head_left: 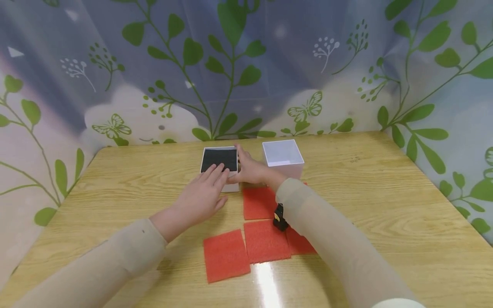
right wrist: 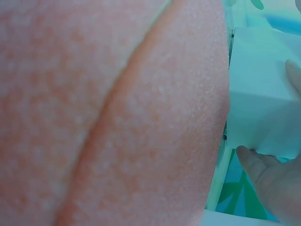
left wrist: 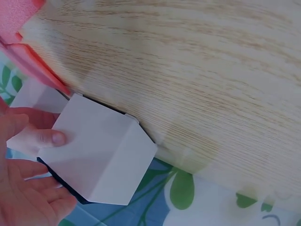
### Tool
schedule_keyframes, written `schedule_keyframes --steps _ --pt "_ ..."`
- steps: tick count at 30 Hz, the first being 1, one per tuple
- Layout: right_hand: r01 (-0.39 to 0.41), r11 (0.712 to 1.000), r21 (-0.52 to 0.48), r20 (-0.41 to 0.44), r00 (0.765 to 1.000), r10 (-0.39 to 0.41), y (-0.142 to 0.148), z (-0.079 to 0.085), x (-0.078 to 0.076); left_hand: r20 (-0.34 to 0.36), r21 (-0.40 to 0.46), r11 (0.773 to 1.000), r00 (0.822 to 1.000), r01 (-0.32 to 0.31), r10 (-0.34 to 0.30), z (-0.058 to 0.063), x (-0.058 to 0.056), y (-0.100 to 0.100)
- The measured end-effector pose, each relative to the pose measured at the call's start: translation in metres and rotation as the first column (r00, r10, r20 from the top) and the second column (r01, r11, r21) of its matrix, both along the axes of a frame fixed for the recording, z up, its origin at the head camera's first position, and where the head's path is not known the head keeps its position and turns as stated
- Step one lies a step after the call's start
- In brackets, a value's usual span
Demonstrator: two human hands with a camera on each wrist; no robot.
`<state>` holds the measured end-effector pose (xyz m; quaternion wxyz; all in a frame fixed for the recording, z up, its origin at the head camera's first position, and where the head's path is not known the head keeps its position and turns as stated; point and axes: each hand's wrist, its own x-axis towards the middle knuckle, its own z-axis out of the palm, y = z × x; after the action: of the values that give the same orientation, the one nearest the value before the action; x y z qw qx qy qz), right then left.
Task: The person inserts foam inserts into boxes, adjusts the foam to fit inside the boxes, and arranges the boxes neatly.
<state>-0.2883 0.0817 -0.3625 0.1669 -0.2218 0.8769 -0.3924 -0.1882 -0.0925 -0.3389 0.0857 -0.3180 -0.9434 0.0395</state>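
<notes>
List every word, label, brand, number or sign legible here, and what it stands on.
No legible text in any view.
Black wrist device: small yellowish mark, too small to read.
Tabletop, toward the far right: faint dark marks, too small to read.
Black-topped white box, open white box, red squares: no lettering shows.
Backdrop: printed pattern, no words.

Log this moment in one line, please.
left hand: touches black-topped box; right hand: holds its right side; white open box: to the right; red squares: on table
</notes>
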Motion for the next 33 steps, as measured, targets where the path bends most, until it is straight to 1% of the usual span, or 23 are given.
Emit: schedule_keyframes --steps 7,19,25,31,33 --pt "-0.001 1.000 0.009 0.004 1.000 0.001 0.000 0.001 0.001 0.008 -0.004 1.000 1.000 0.002 -0.002 0.001 -0.001 0.000" --pt "0.006 1.000 0.011 0.002 1.000 -0.006 -0.001 0.000 0.001 0.003 0.006 1.000 1.000 0.013 -0.013 -0.002 -0.005 -0.001" --pt "0.014 1.000 0.013 0.011 1.000 -0.014 -0.001 0.000 0.001 -0.019 0.040 0.999 0.999 0.029 -0.029 -0.001 -0.007 -0.001" --pt "0.024 1.000 0.007 0.032 0.999 -0.024 0.000 -0.002 0.001 -0.055 0.088 0.994 0.997 0.059 -0.054 -0.001 -0.014 0.001" --pt "0.024 1.000 0.003 0.033 0.999 -0.024 0.000 -0.002 0.001 -0.056 0.107 0.993 0.997 0.060 -0.054 -0.001 -0.016 0.002"
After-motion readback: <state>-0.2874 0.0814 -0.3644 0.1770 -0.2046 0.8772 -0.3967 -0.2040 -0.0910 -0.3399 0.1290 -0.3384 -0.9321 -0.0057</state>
